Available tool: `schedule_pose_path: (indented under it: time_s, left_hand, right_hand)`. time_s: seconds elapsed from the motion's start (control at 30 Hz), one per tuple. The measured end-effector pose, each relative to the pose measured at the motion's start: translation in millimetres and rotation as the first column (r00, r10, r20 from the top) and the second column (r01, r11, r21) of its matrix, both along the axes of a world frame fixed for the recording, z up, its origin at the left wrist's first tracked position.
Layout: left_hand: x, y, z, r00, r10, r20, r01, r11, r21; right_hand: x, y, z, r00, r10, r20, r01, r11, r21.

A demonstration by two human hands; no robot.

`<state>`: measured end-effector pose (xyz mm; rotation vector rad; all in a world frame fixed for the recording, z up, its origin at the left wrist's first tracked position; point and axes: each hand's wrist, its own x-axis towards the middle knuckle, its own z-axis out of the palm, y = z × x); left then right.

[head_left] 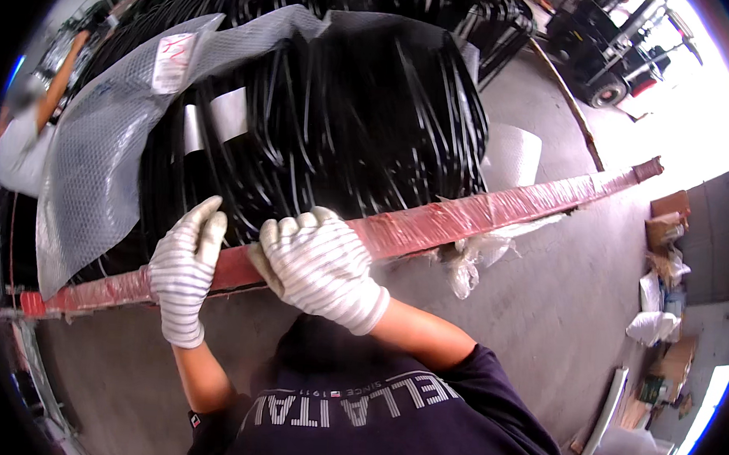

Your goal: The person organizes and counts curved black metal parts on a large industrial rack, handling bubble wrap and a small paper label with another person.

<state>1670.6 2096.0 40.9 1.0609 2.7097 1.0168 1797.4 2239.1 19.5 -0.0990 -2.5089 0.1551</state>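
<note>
Black loose strands point(361, 128) at twelve o'clock could snag the half-open, empty left hand point(183, 267) or curled right hand point(320, 265), its hold unclear.

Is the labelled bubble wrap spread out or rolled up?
Spread: the bubble wrap drapes along the left and far sides of the black strips.

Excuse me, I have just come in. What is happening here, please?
A person has their gloved left hand and right hand at a red wrapped bar beside glossy black strips. Whether either hand grips the bar is unclear. Bubble wrap partly covers the strips. Another person is at far left.
</note>
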Motion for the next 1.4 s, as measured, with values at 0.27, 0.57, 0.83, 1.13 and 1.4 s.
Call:
schedule_pose_path:
  time_s: [0.27, 0.57, 0.83, 1.13, 1.4]
  left_hand:
    - [3.4, 6.2, 3.3, 0.982, -0.008, -0.189, 0.014, 0.999, 0.034]
    - [-1.7, 1.2, -8.8, 0.979, 0.016, -0.204, -0.003, 0.998, 0.064]
    - [-2.2, 2.5, -8.6, 0.985, 0.029, -0.167, -0.023, 0.999, 0.038]
    - [-3.2, 1.3, -12.5, 0.964, 0.018, -0.265, 0.002, 0.997, 0.073]
    - [-2.1, 2.3, -11.0, 0.965, 0.019, -0.262, 0.0, 0.997, 0.071]
  right_hand:
    - [0.6, 0.8, 6.5, 0.999, 0.015, 0.048, -0.015, 1.0, 0.009]
    - [1.1, -2.1, 8.3, 0.996, 0.025, 0.088, -0.02, 0.998, -0.052]
    - [1.2, -2.5, 9.6, 0.996, 0.011, 0.084, -0.007, 0.999, -0.04]
    - [-1.3, -2.3, 4.5, 1.0, 0.013, -0.008, -0.013, 1.0, -0.013]
    - [-0.5, -2.2, 5.3, 1.0, 0.013, 0.002, -0.013, 1.0, -0.024]
